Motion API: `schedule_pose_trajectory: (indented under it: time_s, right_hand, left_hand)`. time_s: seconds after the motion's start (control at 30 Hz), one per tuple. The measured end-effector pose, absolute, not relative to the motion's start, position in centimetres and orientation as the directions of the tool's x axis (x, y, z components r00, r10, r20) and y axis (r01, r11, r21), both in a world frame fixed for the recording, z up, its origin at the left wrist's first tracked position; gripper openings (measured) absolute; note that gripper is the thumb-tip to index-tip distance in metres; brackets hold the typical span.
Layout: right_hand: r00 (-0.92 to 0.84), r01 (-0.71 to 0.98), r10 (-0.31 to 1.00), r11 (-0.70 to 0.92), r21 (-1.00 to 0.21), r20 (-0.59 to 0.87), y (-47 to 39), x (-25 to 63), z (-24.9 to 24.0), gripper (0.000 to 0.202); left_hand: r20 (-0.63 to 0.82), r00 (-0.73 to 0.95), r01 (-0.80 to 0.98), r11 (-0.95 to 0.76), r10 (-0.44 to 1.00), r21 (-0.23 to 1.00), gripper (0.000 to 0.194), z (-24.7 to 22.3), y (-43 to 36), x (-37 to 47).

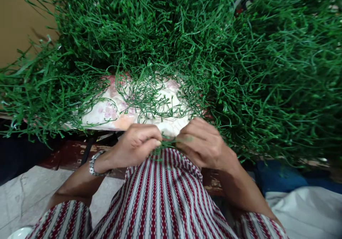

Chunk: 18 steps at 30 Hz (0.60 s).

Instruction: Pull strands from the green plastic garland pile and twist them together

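My left hand, with a bracelet at its wrist, is closed in a pinch on a thin green artificial plant stem. Close beside it, my right hand is curled round the other end, its fingertips a little smeared by motion. The stem spans the short gap between both hands, over my striped top. Just beyond my knuckles, loose green sprigs lie scattered on a white, flower-patterned cover. What sits inside my curled fingers is mostly hidden.
Thick heaps of green artificial stems rise across the back and far down the right side. A smaller heap spreads at the left. The worn red table edge runs in front of me. Pale cloth lies at lower right.
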State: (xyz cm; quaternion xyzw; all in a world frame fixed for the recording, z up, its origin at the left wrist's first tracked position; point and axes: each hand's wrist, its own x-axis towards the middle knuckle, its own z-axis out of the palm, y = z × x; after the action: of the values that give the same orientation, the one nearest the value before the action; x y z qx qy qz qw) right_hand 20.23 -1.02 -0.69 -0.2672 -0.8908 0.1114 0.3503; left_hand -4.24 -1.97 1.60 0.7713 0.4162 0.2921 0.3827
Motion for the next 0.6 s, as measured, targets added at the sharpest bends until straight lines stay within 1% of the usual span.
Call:
schedule_pose_trajectory:
  time_s: [0.07, 0.1, 0.17, 0.2, 0.27, 0.3, 0.33, 0.37, 0.4, 0.47, 0.53, 0.6]
  right_hand:
    - [-0.518, 0.449, 0.629, 0.777, -0.441, 0.579, -0.7, 21.5, -0.5, 0.008]
    - [-0.483, 0.466, 0.655, 0.754, -0.463, 0.581, -0.6, 21.9, -0.3, 0.008]
    - [-0.487, 0.436, 0.642, 0.766, -0.473, 0.591, -0.5, 21.9, 0.1, 0.007]
    - [-0.466, 0.406, 0.637, 0.771, -0.491, 0.614, -0.5, 21.7, 0.3, 0.007]
    - [-0.336, 0.362, 0.661, 0.749, -0.555, 0.671, -0.9, 20.8, 0.9, 0.011]
    - [-0.279, 0.365, 0.684, 0.724, -0.585, 0.673, -1.3, 20.3, 1.2, 0.014]
    - [-0.261, 0.386, 0.696, 0.711, -0.588, 0.669, -1.6, 19.8, 1.4, 0.016]
    - [-0.291, 0.423, 0.689, 0.715, -0.557, 0.663, -1.8, 19.3, 1.5, 0.017]
    - [-0.352, 0.465, 0.668, 0.733, -0.497, 0.656, -2.0, 18.8, 1.4, 0.017]
    - [-0.46, 0.537, 0.608, 0.771, -0.342, 0.647, -1.9, 17.8, 0.7, 0.016]
    - [-0.473, 0.596, 0.574, 0.767, -0.236, 0.669, -1.3, 17.0, -0.5, 0.017]
    - [-0.472, 0.63, 0.56, 0.754, -0.185, 0.681, -0.6, 16.5, -1.9, 0.016]
  left_hand:
    - [0.206, 0.309, 0.447, -0.333, 0.929, 0.83, 0.013, 1.9, -1.7, -5.3]
    - [0.236, 0.251, 0.461, -0.33, 0.939, 0.824, 0.012, 2.0, -1.5, -5.5]
    - [0.198, 0.388, 0.42, -0.364, 0.9, 0.832, 0.013, 1.9, -1.2, -5.1]
    - [0.191, 0.418, 0.395, -0.367, 0.888, 0.842, 0.013, 1.8, -1.0, -4.5]
    - [0.197, 0.382, 0.383, -0.349, 0.903, 0.855, 0.011, 1.4, -0.7, -3.2]
    - [0.2, 0.345, 0.395, -0.335, 0.917, 0.855, 0.01, 1.1, -0.6, -2.6]
    - [0.198, 0.318, 0.411, -0.323, 0.927, 0.852, 0.01, 0.9, -0.5, -2.0]
    - [0.188, 0.31, 0.425, -0.313, 0.932, 0.85, 0.01, 0.7, -0.5, -1.6]
    - [0.173, 0.319, 0.428, -0.305, 0.932, 0.851, 0.01, 0.5, -0.4, -1.2]
    - [0.152, 0.316, 0.401, -0.277, 0.936, 0.873, 0.01, 0.4, -0.5, -0.8]
    - [0.138, 0.265, 0.336, -0.225, 0.954, 0.914, 0.01, 0.3, -0.6, -0.6]
    - [0.121, 0.2, 0.258, -0.171, 0.972, 0.951, 0.009, 0.1, -0.7, -0.5]
